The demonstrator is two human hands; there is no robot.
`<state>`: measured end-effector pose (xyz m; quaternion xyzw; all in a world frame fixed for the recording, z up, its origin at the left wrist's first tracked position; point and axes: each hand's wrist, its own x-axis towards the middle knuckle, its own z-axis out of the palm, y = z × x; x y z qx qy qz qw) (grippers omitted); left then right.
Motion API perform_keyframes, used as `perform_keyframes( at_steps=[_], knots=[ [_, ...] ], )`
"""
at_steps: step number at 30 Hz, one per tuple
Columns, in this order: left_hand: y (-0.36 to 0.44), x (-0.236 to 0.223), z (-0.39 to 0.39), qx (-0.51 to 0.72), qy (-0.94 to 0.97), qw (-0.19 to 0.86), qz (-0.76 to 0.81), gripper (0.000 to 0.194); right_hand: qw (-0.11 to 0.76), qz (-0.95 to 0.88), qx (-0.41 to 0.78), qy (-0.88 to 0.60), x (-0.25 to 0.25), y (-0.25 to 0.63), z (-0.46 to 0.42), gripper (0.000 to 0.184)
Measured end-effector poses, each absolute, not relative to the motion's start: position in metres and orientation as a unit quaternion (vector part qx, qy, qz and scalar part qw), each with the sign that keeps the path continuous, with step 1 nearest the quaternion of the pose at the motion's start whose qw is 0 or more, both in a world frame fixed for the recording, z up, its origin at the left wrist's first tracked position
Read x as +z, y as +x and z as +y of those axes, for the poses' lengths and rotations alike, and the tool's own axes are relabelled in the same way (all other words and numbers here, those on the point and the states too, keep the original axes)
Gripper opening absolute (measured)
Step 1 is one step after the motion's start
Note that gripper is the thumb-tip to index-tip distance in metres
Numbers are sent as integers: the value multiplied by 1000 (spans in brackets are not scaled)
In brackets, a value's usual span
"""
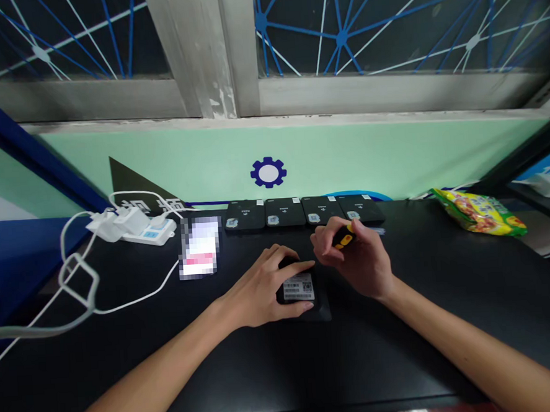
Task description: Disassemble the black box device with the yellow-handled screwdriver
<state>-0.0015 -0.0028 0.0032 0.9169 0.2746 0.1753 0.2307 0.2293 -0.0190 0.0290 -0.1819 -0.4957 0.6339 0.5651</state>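
My left hand [266, 287] rests on a small black box [301, 291] with a white barcode label, fingers curled round its left side and holding it on the black table [405, 347]. My right hand [357, 257] hovers just right of it, fingers pinched round a small black and orange tool [342, 239] whose tip points toward the box. Several more flat black boxes [303, 212] lie in a row along the wall beyond both hands.
A phone [199, 246] with a lit screen lies left of the hands. A white power strip [139, 228] with plugs and looping white cables [79, 280] sits at the far left. A yellow-green snack bag [478, 211] lies at the right. Window above the green wall.
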Motion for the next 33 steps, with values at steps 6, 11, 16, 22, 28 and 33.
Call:
perform_keyframes(
  at_steps=[6, 11, 16, 22, 28, 33],
  knots=[
    [-1, 3, -2, 170, 917, 225, 282, 69, 562, -467, 663, -163, 30, 233, -16, 52],
    [-1, 2, -2, 170, 916, 226, 284, 70, 568, -452, 670, -153, 34, 235, -15, 52],
    [-1, 3, -3, 168, 915, 228, 287, 70, 565, -436, 684, -149, 36, 235, -17, 51],
    [-2, 3, -3, 166, 913, 236, 289, 71, 542, -464, 684, -150, 33, 233, -20, 52],
    [0, 4, -3, 173, 915, 230, 283, 60, 530, -522, 642, -187, 25, 231, -21, 41],
    [3, 2, -3, 195, 912, 208, 295, 52, 558, -510, 625, -194, 27, 232, -21, 15]
  ],
)
